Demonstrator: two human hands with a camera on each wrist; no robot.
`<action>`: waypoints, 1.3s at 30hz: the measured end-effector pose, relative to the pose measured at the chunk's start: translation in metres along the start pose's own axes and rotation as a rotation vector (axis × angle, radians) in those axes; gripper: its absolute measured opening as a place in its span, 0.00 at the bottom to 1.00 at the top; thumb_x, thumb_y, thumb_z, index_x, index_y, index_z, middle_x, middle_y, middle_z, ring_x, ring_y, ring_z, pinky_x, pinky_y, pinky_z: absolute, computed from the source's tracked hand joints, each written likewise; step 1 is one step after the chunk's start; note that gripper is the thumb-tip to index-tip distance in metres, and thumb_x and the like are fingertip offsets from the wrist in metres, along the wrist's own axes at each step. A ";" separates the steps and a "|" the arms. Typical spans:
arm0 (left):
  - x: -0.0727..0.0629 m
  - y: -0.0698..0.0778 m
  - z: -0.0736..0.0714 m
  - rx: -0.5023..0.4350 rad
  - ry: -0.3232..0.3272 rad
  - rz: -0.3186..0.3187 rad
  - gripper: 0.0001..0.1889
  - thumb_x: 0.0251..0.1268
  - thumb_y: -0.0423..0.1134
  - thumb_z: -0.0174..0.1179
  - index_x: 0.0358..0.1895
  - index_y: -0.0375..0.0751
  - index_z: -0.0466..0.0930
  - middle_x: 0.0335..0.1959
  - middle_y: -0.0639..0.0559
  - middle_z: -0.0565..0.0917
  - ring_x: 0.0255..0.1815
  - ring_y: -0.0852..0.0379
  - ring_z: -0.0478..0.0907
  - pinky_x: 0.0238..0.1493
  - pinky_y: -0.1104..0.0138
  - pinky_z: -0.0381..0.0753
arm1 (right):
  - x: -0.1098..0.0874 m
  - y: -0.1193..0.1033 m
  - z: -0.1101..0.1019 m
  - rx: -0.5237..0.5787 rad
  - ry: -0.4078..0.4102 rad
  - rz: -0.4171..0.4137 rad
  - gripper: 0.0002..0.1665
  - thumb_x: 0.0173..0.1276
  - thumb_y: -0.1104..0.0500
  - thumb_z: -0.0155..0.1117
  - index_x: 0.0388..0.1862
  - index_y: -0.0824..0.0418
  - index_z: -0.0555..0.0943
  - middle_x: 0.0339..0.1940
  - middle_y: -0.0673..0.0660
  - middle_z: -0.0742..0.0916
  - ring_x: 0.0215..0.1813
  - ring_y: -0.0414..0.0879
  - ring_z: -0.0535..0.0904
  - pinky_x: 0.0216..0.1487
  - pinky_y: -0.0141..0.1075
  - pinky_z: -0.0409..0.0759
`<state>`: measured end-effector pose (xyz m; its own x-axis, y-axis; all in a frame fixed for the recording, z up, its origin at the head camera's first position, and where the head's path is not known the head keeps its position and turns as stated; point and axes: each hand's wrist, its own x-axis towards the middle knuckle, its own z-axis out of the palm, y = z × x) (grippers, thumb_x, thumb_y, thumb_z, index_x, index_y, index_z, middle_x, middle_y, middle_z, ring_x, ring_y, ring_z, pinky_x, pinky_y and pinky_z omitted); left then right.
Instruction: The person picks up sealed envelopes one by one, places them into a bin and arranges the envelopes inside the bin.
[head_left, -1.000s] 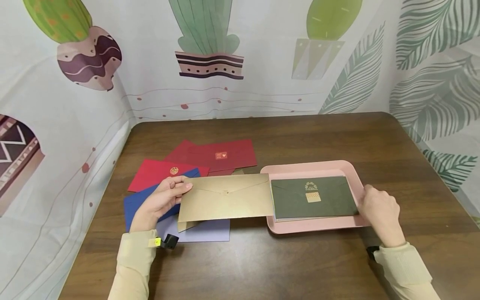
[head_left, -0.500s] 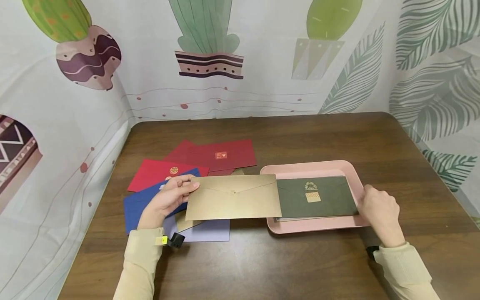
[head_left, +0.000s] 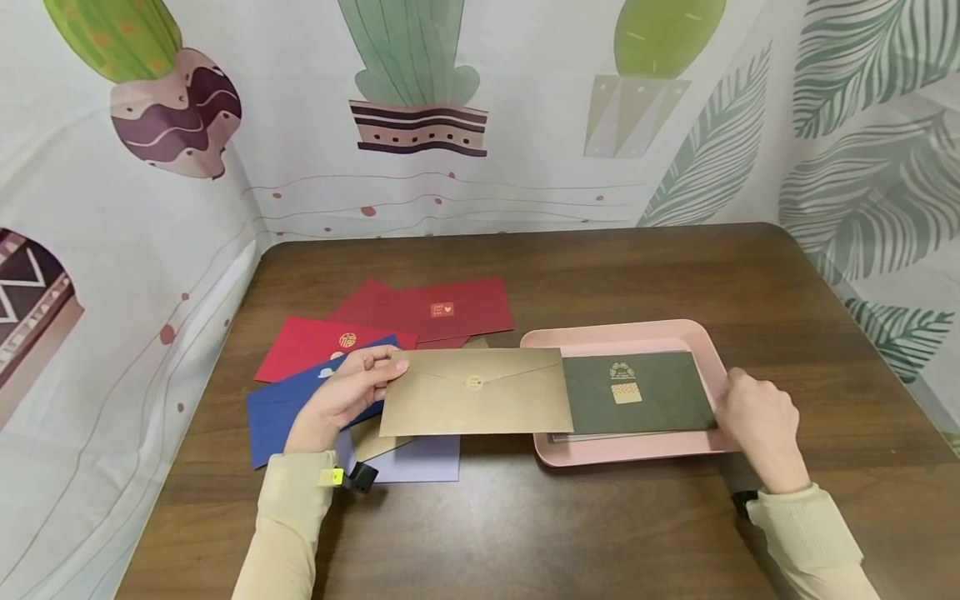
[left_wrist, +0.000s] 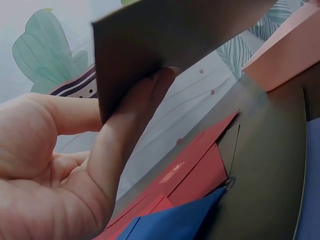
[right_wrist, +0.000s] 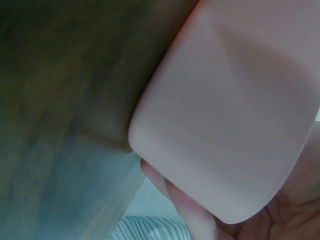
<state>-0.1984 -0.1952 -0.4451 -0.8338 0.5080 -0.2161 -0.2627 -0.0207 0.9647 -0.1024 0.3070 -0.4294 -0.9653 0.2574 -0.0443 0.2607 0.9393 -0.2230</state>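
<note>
My left hand (head_left: 345, 396) pinches a gold envelope (head_left: 480, 407) by its left end, thumb on top and fingers beneath. The left wrist view shows the envelope's (left_wrist: 145, 50) shaded underside above the other envelopes. Its right end overlaps a dark green envelope (head_left: 667, 396), which tops a stack in the pink tray (head_left: 637, 452). At the tray's right end, my right hand (head_left: 759, 429) grips the rim. Seen from the right wrist, the tray's outer wall (right_wrist: 240, 115) fills much of the view, with fingers (right_wrist: 192, 207) curled at its edge.
Left of the tray several envelopes lie overlapping: dark red (head_left: 472, 308), bright red (head_left: 300, 346), blue (head_left: 281, 417), lavender (head_left: 427, 462), and another gold one (head_left: 367, 442) partly covered. The wooden table (head_left: 487, 533) ends at a printed cloth (head_left: 525, 125) at the back and left.
My left hand has moved right with the gold envelope, away from the gold one lying below, and the envelope covers more of the green one. My right hand and the tray have stayed put.
</note>
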 end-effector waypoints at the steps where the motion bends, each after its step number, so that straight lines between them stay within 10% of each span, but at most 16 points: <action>1: 0.001 0.000 0.001 0.002 0.002 -0.002 0.12 0.73 0.32 0.51 0.27 0.44 0.69 0.20 0.59 0.65 0.25 0.66 0.71 0.27 0.76 0.74 | 0.000 0.000 0.000 -0.001 -0.003 0.002 0.09 0.59 0.65 0.50 0.34 0.71 0.73 0.29 0.81 0.79 0.27 0.75 0.75 0.20 0.57 0.71; 39: 0.021 -0.002 0.025 -0.094 -0.008 -0.013 0.09 0.72 0.29 0.50 0.30 0.44 0.70 0.22 0.59 0.70 0.26 0.66 0.72 0.28 0.75 0.76 | 0.000 -0.001 0.001 -0.009 -0.005 0.010 0.08 0.59 0.65 0.50 0.33 0.70 0.73 0.30 0.82 0.79 0.28 0.76 0.75 0.21 0.58 0.71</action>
<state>-0.2027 -0.1629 -0.4476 -0.8261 0.5156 -0.2272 -0.3184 -0.0946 0.9432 -0.1026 0.3063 -0.4301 -0.9626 0.2659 -0.0518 0.2708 0.9387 -0.2134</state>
